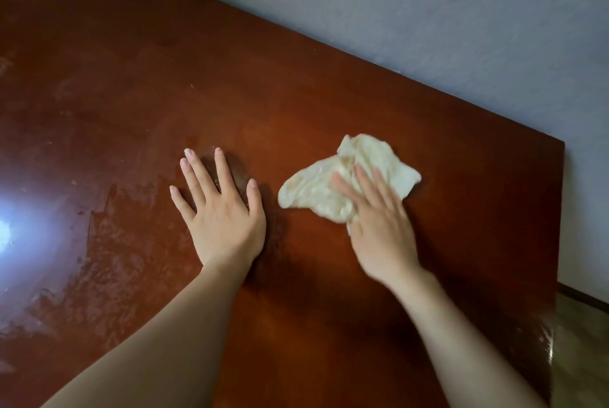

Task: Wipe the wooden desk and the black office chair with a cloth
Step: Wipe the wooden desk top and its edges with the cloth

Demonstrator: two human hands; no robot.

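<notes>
Right hand (379, 226): lay flat with fingers straight and blurred, pressing the near part of the cloth (316, 190) onto the desk (329, 78), not curled round it.
Cloth: pale and crumpled, spread beyond and to the left of the right fingers, near the desk's far right corner.
Left hand (224, 219): flat on the desk, fingers spread wide, just left of the cloth and apart from it.
Desk: reddish-brown and glossy, with wet streaks (108, 242) and a bright glare at its left.
Wall (428, 5): grey, along the desk's far edge.
</notes>
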